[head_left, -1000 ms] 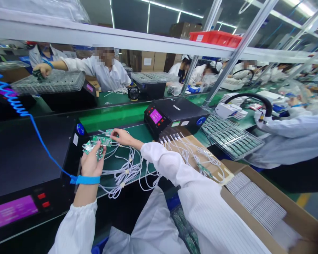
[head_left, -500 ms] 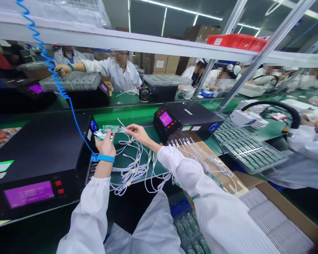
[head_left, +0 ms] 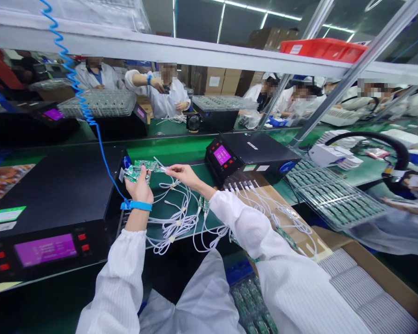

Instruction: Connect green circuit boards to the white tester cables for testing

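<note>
Green circuit boards (head_left: pixel 148 166) are gripped in my left hand (head_left: pixel 139 188), which wears a blue wrist strap (head_left: pixel 141 206). At the right end of the upper board, my right hand (head_left: pixel 185 175) pinches the end of a white cable (head_left: pixel 159 163). Whether the plug sits in the board cannot be made out. Below my hands, several bundled white cables (head_left: pixel 174 225) lie on the green bench. A further circuit board (head_left: pixel 203 203) with a cable at it rests right of the bundles, partly hidden by my right sleeve.
Black test units with purple screens stand left (head_left: pixel 45 248) and right (head_left: pixel 251 153). A tray of boards (head_left: pixel 330 190) and an open carton (head_left: pixel 379 260) are at the right. A blue coiled cord (head_left: pixel 85 109) hangs at the left. Co-workers sit opposite and at right.
My hands keep almost the same pose at the board and cable. The view has shifted slightly. Across the bench, a co-worker's outstretched arm has drawn back from the tray.
</note>
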Demonstrator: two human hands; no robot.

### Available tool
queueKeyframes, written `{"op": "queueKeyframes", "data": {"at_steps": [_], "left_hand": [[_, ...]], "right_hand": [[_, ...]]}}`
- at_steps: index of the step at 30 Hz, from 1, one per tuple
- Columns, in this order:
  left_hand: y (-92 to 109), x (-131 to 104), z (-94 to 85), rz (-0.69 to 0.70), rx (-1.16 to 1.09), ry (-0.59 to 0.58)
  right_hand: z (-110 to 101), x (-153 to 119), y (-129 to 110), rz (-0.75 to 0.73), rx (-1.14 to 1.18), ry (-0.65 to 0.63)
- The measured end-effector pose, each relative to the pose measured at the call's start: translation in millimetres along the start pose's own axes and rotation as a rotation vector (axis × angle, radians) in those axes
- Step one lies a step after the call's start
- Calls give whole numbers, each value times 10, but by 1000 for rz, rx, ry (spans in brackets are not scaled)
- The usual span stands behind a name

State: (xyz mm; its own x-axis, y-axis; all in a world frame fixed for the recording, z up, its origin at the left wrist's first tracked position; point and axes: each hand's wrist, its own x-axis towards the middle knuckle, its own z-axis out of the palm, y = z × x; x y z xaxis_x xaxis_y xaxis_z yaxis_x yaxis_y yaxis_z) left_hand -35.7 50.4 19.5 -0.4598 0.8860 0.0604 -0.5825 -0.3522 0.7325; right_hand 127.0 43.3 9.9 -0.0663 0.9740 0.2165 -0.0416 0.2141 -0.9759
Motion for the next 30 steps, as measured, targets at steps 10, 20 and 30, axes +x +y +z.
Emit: {"op": "queueKeyframes", "data": {"at_steps": [10,20,30], "left_hand": [[-61,67,-98,146,72,-75],[-27,10,-108,151,89,-75],[5,-57,-41,42,39,-44]], "right_hand": [[-85,46,-80,175,113,-112],[-104,43,-126,213,55,-181],[-93,55,-196,242,173,-119]]}}
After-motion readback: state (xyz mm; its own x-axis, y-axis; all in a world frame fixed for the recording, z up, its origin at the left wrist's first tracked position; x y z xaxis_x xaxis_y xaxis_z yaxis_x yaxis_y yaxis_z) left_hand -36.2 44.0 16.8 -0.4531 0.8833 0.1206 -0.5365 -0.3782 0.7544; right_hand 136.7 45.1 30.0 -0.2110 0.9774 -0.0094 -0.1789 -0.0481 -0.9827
